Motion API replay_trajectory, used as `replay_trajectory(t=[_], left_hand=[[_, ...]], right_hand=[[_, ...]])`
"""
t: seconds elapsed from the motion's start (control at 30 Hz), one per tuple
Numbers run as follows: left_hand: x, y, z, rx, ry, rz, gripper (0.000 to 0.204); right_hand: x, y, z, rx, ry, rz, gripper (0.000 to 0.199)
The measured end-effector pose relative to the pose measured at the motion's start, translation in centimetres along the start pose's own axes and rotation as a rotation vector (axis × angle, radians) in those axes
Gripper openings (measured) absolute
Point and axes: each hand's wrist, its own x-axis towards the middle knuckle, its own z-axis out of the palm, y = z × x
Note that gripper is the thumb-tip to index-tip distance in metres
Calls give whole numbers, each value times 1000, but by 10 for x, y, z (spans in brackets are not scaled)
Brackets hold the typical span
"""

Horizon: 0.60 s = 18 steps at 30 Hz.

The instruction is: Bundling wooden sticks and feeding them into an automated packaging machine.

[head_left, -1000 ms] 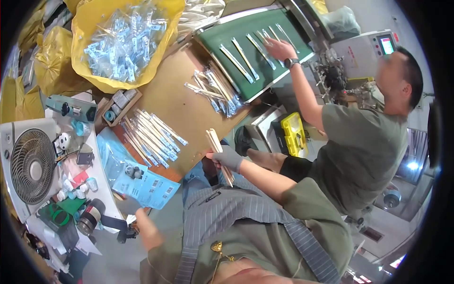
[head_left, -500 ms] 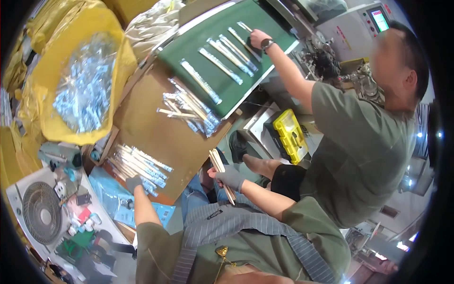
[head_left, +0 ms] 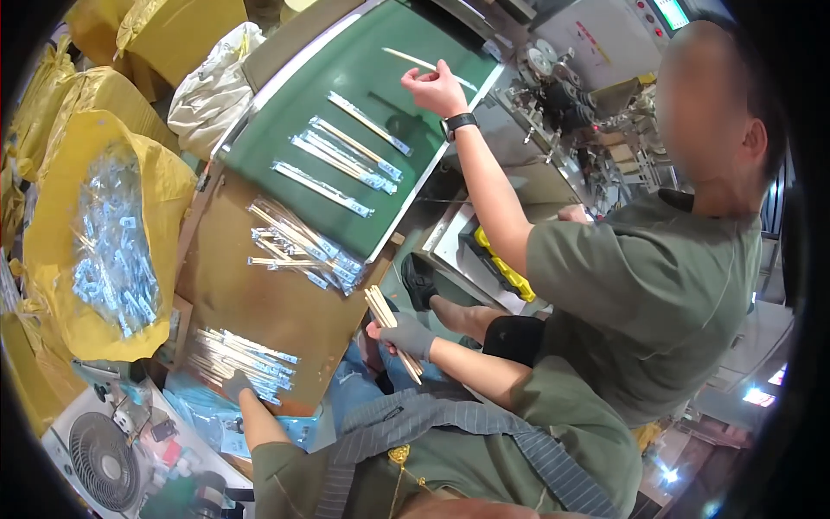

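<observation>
Pale slim wooden chopsticks (head_left: 378, 306) bunched in grey-gloved R hand (head_left: 408, 336), prob. for alignment; grey-gloved L hand (head_left: 238, 385) at clear/blue-wrapped chopstick pile (head_left: 251, 356), laid roughly parallel, can't tell grip.

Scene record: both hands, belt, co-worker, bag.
left: grey-gloved left hand at pale wooden sticks in clear-and-blue wrappers, grip unclear
right: grey-gloved right hand closed around bundle of pale wooden sticks
belt: flat green conveyor belt, wrapped sticks on it
co-worker: one bare hand at belt, black wristwatch
bag: open yellow plastic bag, clear-and-blue packets inside
</observation>
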Motion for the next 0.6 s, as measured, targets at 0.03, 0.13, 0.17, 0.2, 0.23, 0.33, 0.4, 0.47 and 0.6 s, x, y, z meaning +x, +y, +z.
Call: replay_trajectory(t=[0.03,0.13,0.17,0.2,0.23,0.33,0.4,0.47,0.6], left_hand=[[-62,148,-10,-286,-76,-203,45],[-61,102,-22,-301,181,-195,42],[-50,64,-16,-274,227,-45,41],[-54,70,-19,-277,217,-30,41],[-64,71,-27,-269,196,12,40],[-71,64,-44,-482,154,34,39],[-71,51,-50,-914,87,-5,38],[-83,63,-66,-1040,37,-67,42],[-97,71,-84,-1245,-227,-353,45]], right_hand=[[0,11,-29,35,185,-29,27],[-4,1,-3,38,152,-64,26],[-7,-4,7,58,131,-49,24],[-8,-5,9,87,150,-40,21],[-6,-1,10,91,159,-50,21],[5,5,27,61,99,-13,26],[5,-3,46,-42,52,-41,25],[5,-11,61,-106,63,-39,25],[23,-7,81,-144,19,-83,26]])
